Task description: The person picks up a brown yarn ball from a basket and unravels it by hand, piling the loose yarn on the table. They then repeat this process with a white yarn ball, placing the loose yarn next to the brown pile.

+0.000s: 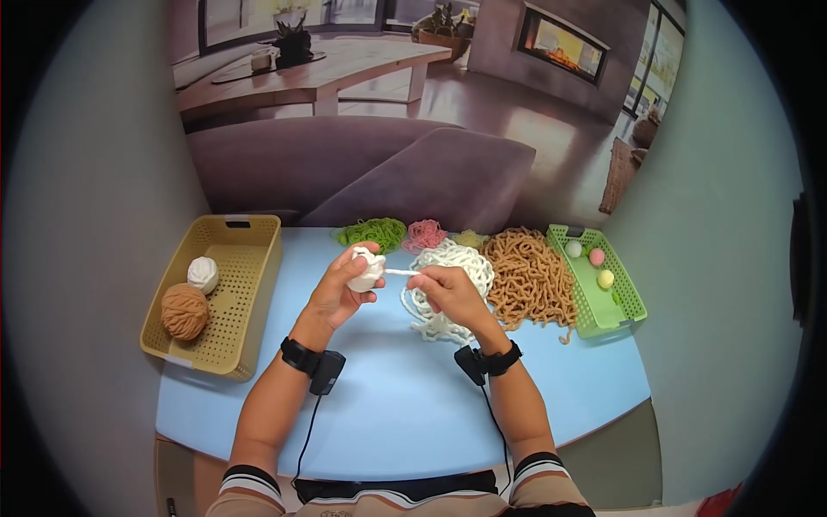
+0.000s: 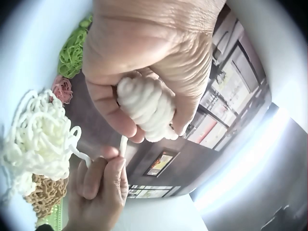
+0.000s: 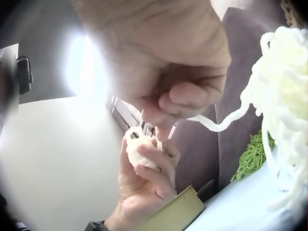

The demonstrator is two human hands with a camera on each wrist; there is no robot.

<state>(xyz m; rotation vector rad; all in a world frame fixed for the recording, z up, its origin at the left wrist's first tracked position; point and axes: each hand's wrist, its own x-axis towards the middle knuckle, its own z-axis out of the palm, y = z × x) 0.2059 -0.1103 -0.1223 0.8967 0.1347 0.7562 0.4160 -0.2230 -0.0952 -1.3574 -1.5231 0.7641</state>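
Note:
A small white yarn ball [image 1: 367,270] is gripped in the left hand [image 1: 338,290], raised above the blue table. In the left wrist view the left hand's [image 2: 149,53] fingers and thumb curl round the wound ball [image 2: 148,107]. A white strand [image 1: 401,272] runs from the ball to the right hand [image 1: 450,294], whose thumb and fingers pinch it. From the right hand [image 3: 163,62] the strand [image 3: 219,126] continues to the loose white yarn pile [image 3: 284,82], seen in the right wrist view.
A tan basket [image 1: 267,284] at left holds a white ball [image 1: 202,275] and a brown ball [image 1: 184,311]. Green [image 1: 372,233], pink [image 1: 425,234] and brown yarn [image 1: 527,280] lie along the back. A green basket [image 1: 610,308] with several small balls stands at right.

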